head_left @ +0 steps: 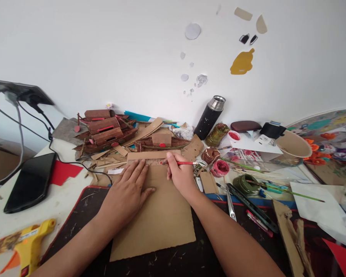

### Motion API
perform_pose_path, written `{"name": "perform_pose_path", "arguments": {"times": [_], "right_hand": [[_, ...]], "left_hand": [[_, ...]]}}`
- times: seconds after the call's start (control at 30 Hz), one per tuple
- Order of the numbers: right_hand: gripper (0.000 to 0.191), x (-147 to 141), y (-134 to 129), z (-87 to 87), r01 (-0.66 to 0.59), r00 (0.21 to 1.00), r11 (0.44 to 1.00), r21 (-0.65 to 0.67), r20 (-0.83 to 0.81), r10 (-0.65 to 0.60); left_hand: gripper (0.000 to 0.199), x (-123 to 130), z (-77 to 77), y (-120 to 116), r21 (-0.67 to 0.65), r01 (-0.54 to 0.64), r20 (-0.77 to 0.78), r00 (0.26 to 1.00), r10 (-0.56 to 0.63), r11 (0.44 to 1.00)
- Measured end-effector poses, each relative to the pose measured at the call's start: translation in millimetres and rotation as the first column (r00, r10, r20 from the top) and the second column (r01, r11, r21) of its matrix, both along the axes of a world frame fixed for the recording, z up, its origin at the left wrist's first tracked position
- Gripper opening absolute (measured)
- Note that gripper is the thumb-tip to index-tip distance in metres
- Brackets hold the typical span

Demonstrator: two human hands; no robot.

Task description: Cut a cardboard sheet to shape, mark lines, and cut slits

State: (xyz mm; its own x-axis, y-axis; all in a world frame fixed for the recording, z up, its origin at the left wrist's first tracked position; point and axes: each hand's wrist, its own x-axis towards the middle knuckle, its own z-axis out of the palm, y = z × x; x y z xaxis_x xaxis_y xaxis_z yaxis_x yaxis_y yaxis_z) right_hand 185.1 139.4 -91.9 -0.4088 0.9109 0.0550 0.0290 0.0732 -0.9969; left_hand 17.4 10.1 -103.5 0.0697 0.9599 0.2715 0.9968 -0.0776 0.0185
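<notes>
My left hand [129, 188] lies flat with its fingers spread on a brown cardboard sheet [161, 219], its fingertips at the sheet's far edge. Just beyond them runs a narrow cardboard strip [152, 155]. My right hand [180, 173] is closed around a slim red pencil [186, 163], its tip pointing left near the strip; whether the tip touches the cardboard I cannot tell. Behind the strip sits a small brown model boat [161, 141] with a cardboard cabin. More brown model boats [106, 130] are piled to the left.
On the left are a black phone [30, 181] and a yellow glue gun [31, 242]. A black flask [209, 117], paint jars [220, 168], scissors [230, 204] and a dark green cutter [252, 207] lie to the right. A dark cutting mat [83, 219] is under the sheet.
</notes>
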Motion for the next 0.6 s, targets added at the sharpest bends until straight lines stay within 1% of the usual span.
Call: {"name": "perform_pose_path", "arguments": {"times": [0.2,0.33,0.43,0.6], "right_hand": [[0.057,1.9,-0.9,0.1,-0.005,1.000,1.000,-0.004,0.029,0.005],[0.059,2.8,-2.3,3.3,0.002,0.998,1.000,0.002,0.066,-0.003],[0.060,3.2,-3.4,5.9,0.002,0.997,1.000,-0.020,0.078,-0.001],[0.061,4.4,-4.4,7.4,-0.005,0.996,0.999,-0.033,0.093,0.008]], "left_hand": [[0.073,3.5,-7.8,-0.7,0.020,-0.014,-0.007,1.000,0.014,1.000],[0.073,5.2,-8.0,-1.2,0.028,-0.023,-0.010,1.000,0.023,0.999],[0.073,6.4,-7.4,-2.0,0.035,-0.034,0.000,0.999,0.034,0.999],[0.073,8.4,-6.9,-3.0,0.000,-0.065,0.038,0.997,0.065,0.998]]}}
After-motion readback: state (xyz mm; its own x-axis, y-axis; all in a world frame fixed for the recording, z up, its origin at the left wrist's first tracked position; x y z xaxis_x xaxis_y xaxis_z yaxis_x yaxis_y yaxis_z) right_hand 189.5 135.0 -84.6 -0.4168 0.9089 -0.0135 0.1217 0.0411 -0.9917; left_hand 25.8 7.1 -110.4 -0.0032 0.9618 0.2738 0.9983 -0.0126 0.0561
